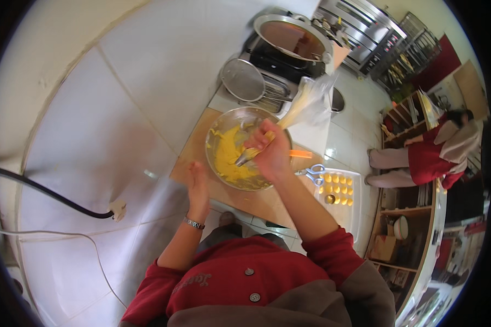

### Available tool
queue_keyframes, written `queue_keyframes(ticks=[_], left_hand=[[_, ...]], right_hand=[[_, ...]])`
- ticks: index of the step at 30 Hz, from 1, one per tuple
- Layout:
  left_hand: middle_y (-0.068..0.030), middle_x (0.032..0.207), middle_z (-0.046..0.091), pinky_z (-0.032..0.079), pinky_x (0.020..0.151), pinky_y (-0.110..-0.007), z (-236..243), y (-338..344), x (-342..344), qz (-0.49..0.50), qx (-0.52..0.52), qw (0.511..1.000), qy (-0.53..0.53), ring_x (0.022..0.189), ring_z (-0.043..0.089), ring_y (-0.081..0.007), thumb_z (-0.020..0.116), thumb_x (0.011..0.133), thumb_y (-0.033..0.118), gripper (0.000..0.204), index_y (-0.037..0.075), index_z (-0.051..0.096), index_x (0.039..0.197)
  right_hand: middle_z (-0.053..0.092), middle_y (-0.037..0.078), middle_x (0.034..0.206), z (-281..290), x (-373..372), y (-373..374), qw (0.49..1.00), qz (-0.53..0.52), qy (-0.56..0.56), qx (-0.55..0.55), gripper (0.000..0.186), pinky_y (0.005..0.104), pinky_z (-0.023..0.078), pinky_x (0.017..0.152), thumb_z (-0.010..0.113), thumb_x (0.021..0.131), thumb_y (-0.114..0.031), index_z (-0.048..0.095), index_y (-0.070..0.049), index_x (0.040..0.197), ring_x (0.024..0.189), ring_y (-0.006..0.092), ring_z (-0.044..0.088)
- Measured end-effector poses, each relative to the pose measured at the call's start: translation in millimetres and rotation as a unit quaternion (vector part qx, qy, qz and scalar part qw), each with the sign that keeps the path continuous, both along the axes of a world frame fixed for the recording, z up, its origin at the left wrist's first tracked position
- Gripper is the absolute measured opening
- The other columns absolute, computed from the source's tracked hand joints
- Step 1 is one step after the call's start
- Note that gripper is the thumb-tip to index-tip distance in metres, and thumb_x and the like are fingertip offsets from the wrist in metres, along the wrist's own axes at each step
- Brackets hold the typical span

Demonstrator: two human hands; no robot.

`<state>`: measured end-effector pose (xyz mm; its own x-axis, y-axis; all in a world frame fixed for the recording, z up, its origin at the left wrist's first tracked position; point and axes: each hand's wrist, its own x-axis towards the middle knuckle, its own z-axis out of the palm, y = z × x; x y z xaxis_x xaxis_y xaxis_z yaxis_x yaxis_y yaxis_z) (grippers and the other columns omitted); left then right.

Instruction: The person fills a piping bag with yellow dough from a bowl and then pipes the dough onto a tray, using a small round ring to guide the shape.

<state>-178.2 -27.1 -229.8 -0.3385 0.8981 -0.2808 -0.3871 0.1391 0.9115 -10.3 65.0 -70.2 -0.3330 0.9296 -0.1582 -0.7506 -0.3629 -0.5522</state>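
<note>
My right hand (273, 152) is closed around a clear piping bag (306, 101) with yellow filling inside. The bag's metal nozzle (241, 160) sticks out below the fist, over a large steel bowl (208, 146). Thick yellow dough or cream (226, 150) is smeared across the bowl's bottom and wall. My left hand (198, 188) is at the bowl's left side, fingers stretched out and nothing in it. An orange handle (301, 154) reaches over the bowl's right rim. Blue-handled scissors (313, 174) lie beside the bowl.
At right, a white tray (357, 215) bears rows of small yellow pieces (341, 181). Beyond the wooden board (193, 147) are a sieve (242, 79) and a wide pan of brown liquid (289, 39). Another person (428, 155) stands by wooden shelves (412, 240). A black cable (54, 193) hangs left.
</note>
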Motion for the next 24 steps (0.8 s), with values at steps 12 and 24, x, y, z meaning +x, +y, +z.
queue_keyframes(ticks=[12, 24], left_hand=[[-0.0104, 0.115, 0.051, 0.046, 0.082, -0.030, 197.7, -21.7, 97.4, -0.283, 0.067, 0.912, -0.290, 0.102, 0.052, -0.0179, 0.053, 0.089, 0.022, 0.041, 0.002, 0.038, 0.123], [-0.0054, 0.098, 0.060, 0.048, 0.075, -0.026, 179.4, -73.6, 196.5, -0.231, 0.100, 0.963, -0.099, 0.089, 0.058, -0.0125, 0.057, 0.082, 0.003, 0.029, 0.002, 0.052, 0.111]], right_hand=[[0.049, 0.021, 0.098, -17.0, 134.0, -91.5, 0.626, 0.016, -0.661, 0.412, 0.030, 0.0425, 0.037, 0.085, 0.045, 0.077, -0.007, 0.050, 0.001, 0.106, 0.094, 0.0381, 0.046], [0.049, 0.014, 0.109, 44.7, 182.0, -162.0, 0.914, -0.072, -0.343, 0.203, 0.046, 0.0303, 0.046, 0.080, 0.060, 0.078, -0.018, 0.047, -0.001, 0.119, 0.091, 0.0195, 0.054]])
